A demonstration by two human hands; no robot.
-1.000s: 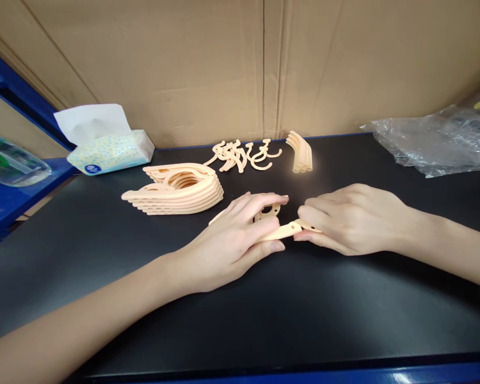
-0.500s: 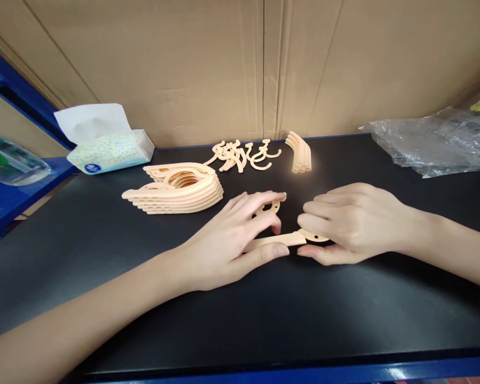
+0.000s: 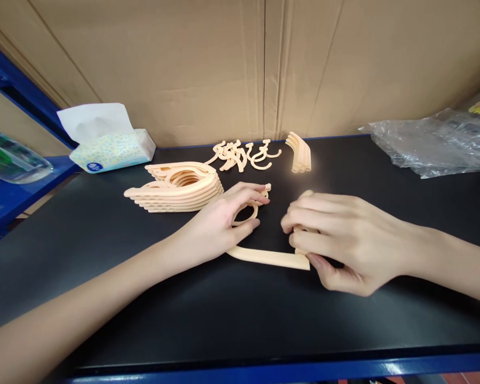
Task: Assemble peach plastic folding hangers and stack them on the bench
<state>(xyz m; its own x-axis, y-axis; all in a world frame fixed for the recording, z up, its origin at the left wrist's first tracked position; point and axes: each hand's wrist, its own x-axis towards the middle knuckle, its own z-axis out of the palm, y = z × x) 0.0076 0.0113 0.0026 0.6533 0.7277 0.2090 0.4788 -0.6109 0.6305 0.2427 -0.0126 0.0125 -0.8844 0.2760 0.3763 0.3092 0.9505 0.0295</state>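
A beige plastic clothes hanger (image 3: 270, 257) lies low over the black table, its long arm facing me and a ring-shaped part behind it. My left hand (image 3: 228, 213) is closed around the hanger's ring side, thumb and fingers bent over it. At the arm's other end, my right hand (image 3: 336, 234) has its fingers curled in a grip on a beige hanger piece (image 3: 302, 252) that meets the arm; most of that piece is hidden by the fingers. Left of my hands stands a stack of like hanger bodies (image 3: 176, 194).
At the back lie a heap of beige hooks (image 3: 236, 154) and a small stack of curved hanger arms (image 3: 300, 153). A tissue pack (image 3: 112, 146) sits at the back left, a clear plastic bag (image 3: 428, 144) at the back right. Cardboard (image 3: 204, 69) walls off the rear.
The hanger has turned and come nearer to me, its long arm now apart from my left thumb. My left hand has moved left, and my right hand has tilted and shifted slightly toward me.
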